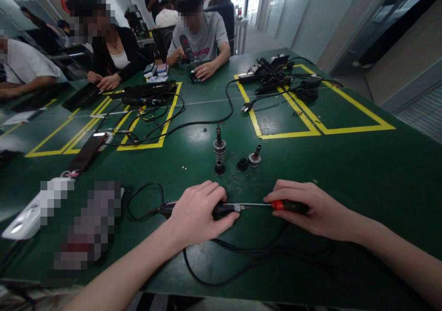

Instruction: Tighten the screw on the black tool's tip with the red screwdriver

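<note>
My left hand (202,214) is wrapped round a black corded hand tool (220,210), which lies level and has a silver collar and thin metal tip pointing right. My right hand (312,206) grips a screwdriver (286,205) by its red and black handle. The screwdriver's long thin shaft points left and runs alongside the black tool; its far end is hidden by my left hand. Beyond my hands stand an upright metal cylinder with a shaft (219,149), a black collar (219,167), a black ring (242,164) and a metal disc with a stem (254,158).
Black cables (221,281) loop under my forearms. At left lie a white power strip (31,209), a phone (88,152) and a blurred-out object (90,228). Yellow tape (290,134) marks the green table, with cable piles (276,73). Across it, a person (203,34) holds a power drill (186,48).
</note>
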A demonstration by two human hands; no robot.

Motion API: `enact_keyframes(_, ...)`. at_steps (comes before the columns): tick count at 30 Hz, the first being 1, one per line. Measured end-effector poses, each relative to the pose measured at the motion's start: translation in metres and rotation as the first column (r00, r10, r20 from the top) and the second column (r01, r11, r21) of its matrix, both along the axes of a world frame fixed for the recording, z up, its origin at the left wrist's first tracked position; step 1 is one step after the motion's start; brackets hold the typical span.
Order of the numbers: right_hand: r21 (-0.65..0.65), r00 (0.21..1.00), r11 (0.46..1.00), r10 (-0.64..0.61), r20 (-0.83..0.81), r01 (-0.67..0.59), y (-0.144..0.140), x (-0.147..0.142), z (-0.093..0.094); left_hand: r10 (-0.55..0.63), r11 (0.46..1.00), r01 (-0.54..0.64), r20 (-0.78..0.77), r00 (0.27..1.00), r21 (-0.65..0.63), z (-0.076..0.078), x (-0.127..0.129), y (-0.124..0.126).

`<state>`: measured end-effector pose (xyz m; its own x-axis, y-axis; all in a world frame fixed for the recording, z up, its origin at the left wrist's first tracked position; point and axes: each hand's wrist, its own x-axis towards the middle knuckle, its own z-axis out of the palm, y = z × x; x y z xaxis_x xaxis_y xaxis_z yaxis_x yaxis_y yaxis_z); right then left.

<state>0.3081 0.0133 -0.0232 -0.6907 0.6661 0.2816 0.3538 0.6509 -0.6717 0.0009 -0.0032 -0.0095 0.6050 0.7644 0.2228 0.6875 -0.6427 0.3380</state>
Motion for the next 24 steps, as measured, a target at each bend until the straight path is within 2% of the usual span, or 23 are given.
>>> enact_keyframes(9,-0.05,0.998,0.998,-0.032,0.062,0.035,0.0041,-0.0044,0.003,0.008,1.0,-0.008,-0.012,1.0,0.024,-0.0013,-0.0019,0.0027)
enact_keyframes(17,-0.028,0.999,1.0,0.0,-0.046,-0.001,0.0084,-0.0027,0.0009,0.01,1.0,-0.01,-0.023,1.0,0.013,-0.0009,-0.0023,0.0054)
enact_keyframes(24,-0.017,1.0,0.999,-0.028,-0.004,0.028,0.0045,-0.0034,-0.0002,0.011,1.0,-0.011,-0.047,0.999,0.009,-0.0002,-0.0006,0.0042)
